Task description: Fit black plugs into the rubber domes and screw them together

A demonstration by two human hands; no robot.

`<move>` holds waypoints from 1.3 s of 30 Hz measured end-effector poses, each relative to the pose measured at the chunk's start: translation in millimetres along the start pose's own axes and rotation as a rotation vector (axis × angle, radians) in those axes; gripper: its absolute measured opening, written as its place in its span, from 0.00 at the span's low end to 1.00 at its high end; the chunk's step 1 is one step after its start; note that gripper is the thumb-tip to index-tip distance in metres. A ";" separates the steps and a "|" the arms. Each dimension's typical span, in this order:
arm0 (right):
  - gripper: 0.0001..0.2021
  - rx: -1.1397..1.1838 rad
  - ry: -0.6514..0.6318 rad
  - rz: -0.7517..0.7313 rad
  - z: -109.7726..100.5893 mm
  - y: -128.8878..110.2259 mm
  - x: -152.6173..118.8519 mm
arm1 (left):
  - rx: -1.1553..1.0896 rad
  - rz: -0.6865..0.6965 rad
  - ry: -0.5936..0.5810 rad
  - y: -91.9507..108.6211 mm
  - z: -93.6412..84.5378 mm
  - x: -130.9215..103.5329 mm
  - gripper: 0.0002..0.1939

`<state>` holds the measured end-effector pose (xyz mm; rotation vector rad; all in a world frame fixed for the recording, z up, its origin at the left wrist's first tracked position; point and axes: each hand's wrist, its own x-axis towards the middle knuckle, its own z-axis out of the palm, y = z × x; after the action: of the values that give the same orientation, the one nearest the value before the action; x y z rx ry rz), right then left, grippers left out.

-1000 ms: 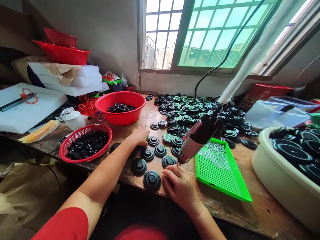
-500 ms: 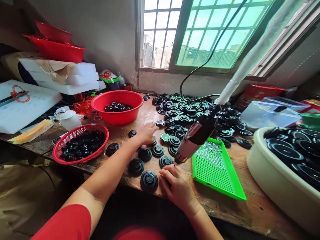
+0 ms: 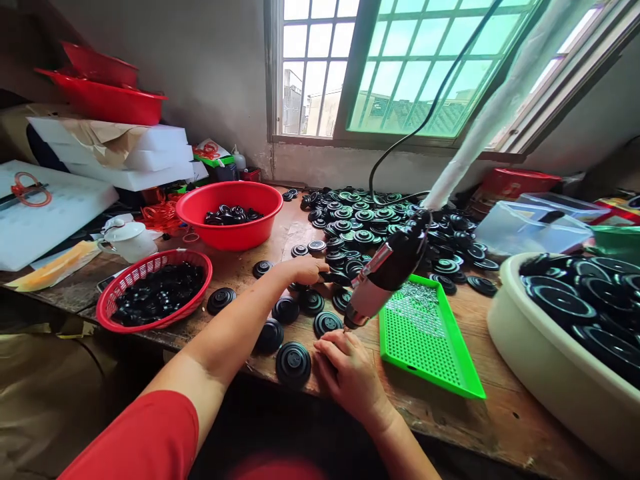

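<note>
My left hand (image 3: 306, 270) reaches over the middle of the bench, its fingertips closed on the edge of a black round disc (image 3: 336, 277) by the pile. Several stepped black discs, such as this nearest disc (image 3: 293, 364), lie spread under and around my left forearm. My right hand (image 3: 354, 375) rests by the bench front, thumb and fingers pinched together right at the tip of a hanging electric screwdriver (image 3: 376, 285). Whatever those fingers pinch is too small to make out. Beside the screwdriver sits a green perforated tray (image 3: 425, 347) with small metal screws (image 3: 419, 301) at its far end.
Black discs (image 3: 363, 215) are heaped below the window. A red basin (image 3: 230, 230) and a red basket (image 3: 155, 320), both with black parts, stand left. A cream tub (image 3: 540, 333) of larger discs is at right. A white lidded cup (image 3: 129, 241) stands far left.
My left hand has moved right, from the loose discs to one at the pile's edge, which now looks tilted. My right hand stays at the screwdriver tip. The view has shifted slightly.
</note>
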<state>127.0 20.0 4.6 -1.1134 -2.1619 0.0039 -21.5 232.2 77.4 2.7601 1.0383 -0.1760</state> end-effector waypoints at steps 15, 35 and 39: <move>0.06 -0.017 -0.014 0.006 -0.6 -1.8 0.2 | -0.137 -0.255 0.029 -2.1 -2.0 3.2 0.19; 0.06 -0.049 0.056 0.065 -5.4 -3.1 1.8 | -0.061 -0.003 0.258 40.3 32.6 4.6 0.16; 0.06 -0.050 0.044 0.068 -4.0 -2.8 2.0 | 0.007 -0.017 0.327 39.8 30.9 -9.0 0.17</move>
<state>126.5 18.5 9.6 -1.2042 -2.0947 -0.0439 -3.3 190.5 54.1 2.8484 1.1338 0.2799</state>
